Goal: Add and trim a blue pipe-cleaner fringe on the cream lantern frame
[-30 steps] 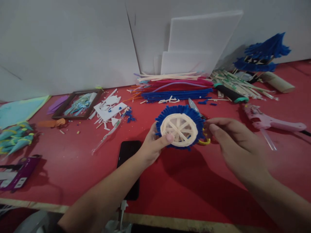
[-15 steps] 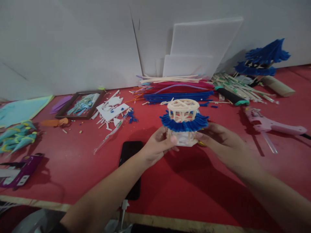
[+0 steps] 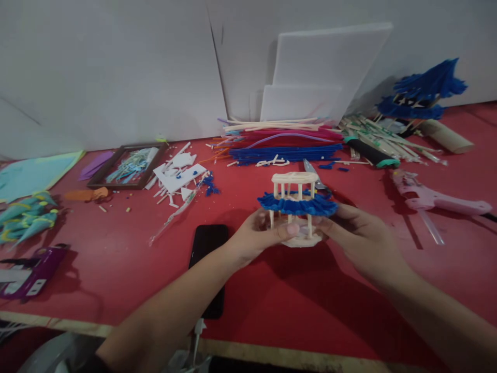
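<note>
Between my two hands, above the red table, is a small pavilion model (image 3: 297, 204) made of cream posts and rings with a blue ruffled skirt around its middle. My left hand (image 3: 258, 233) grips its lower storey from the left, the thumb lying across the front posts. From the right, my right hand (image 3: 349, 228) holds the same lower part, its fingertips partly hidden behind the model. Behind it, a pair of scissors (image 3: 313, 173) lies on the table with the blades showing. A black phone (image 3: 209, 269) with a cable lies below my left wrist.
Blue pipe cleaners (image 3: 287, 154) and other coloured ones are stacked at the back. A pink glue gun (image 3: 438, 199) lies to the right, below another blue-roofed model (image 3: 423, 96). White scraps (image 3: 178, 173) and a brown frame (image 3: 130, 166) are on the left.
The pavilion model has been lowered slightly and tilted, so its top ring now shows nearly edge-on. My left thumb reaches further across its front. The scissors' blades have come into view behind it.
</note>
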The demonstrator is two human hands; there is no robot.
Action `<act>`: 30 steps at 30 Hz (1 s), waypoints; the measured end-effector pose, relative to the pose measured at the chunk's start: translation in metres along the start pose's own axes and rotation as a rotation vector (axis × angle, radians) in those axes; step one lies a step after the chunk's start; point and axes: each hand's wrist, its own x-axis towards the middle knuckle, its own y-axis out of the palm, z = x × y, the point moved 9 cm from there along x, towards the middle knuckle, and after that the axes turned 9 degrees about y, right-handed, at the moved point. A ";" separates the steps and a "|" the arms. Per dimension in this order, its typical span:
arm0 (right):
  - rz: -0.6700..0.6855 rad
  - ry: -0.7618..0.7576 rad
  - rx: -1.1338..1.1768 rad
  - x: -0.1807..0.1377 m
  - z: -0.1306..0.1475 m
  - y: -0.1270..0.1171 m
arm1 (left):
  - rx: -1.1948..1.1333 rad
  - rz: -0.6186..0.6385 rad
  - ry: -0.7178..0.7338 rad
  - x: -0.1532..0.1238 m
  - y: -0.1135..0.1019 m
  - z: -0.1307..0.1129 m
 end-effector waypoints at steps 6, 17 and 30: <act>-0.074 -0.157 -0.088 -0.005 0.008 -0.009 | 0.043 -0.189 0.025 -0.001 -0.019 0.000; -0.165 -0.334 -0.195 -0.010 0.016 -0.013 | -0.154 -0.039 0.020 -0.002 -0.013 -0.003; -0.187 -0.326 -0.035 -0.016 0.030 -0.018 | -0.159 -0.121 -0.115 -0.005 -0.013 0.001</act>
